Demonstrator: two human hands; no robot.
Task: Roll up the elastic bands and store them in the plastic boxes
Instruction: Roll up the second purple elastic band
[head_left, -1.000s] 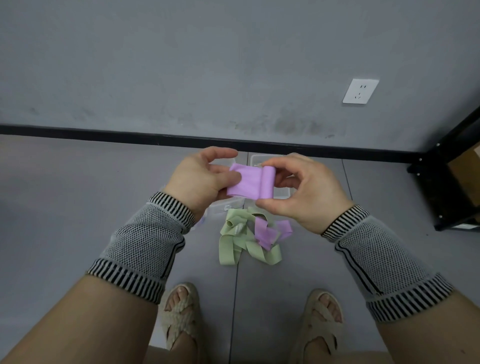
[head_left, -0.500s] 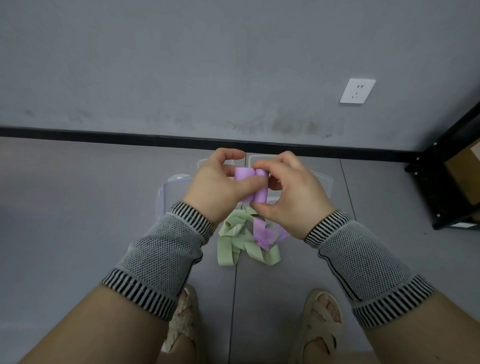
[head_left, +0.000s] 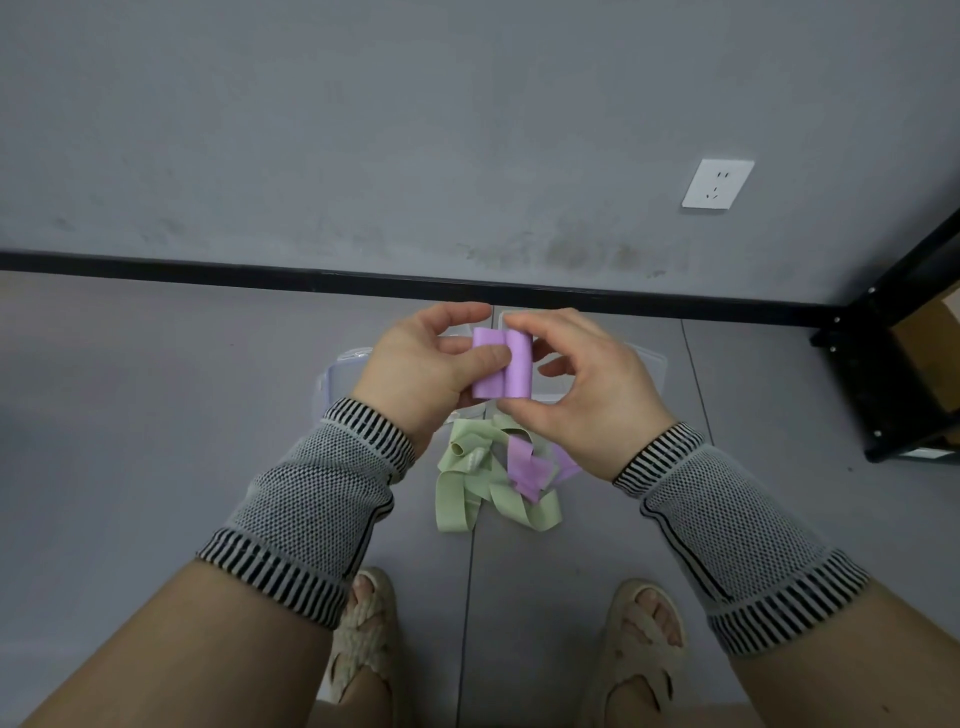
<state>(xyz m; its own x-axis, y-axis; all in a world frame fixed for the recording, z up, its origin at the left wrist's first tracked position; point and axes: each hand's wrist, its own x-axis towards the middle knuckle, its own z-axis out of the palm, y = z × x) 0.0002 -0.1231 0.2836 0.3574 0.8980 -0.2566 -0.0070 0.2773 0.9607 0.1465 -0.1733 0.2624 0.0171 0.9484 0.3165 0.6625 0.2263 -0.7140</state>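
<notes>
**Purple band pinched between both hands above the floor**

Head view: held in mid-air over the grey floor (head_left: 156, 441), a purple band (head_left: 503, 370), partly rolled, with the roll on its right side and a flat flap on its left. Left hand (head_left: 431, 371) pinching the flap, thumb pressed across its front, index finger curled over the top edge, remaining fingers hidden behind. Right hand (head_left: 587, 395) gripping the roll, index finger arched over its top end, thumb beneath its bottom end, other fingers curled behind and beside it. Both wrists wrapped in grey mesh wrist sleeves (head_left: 311, 499) with striped cuffs.

Below the hands, on the floor near the black skirting (head_left: 208, 262): clear plastic boxes (head_left: 649, 364), mostly hidden by the hands, lids or contents impossible to tell. Just nearer the feet, a loose tangle of green bands (head_left: 467, 499) with another purple strip (head_left: 524, 467) lying on top, touching. Sandalled feet (head_left: 639, 639) at the bottom edge. White wall socket (head_left: 718, 184) on the grey wall, black shelf frame (head_left: 883, 374) at the right edge.
</notes>
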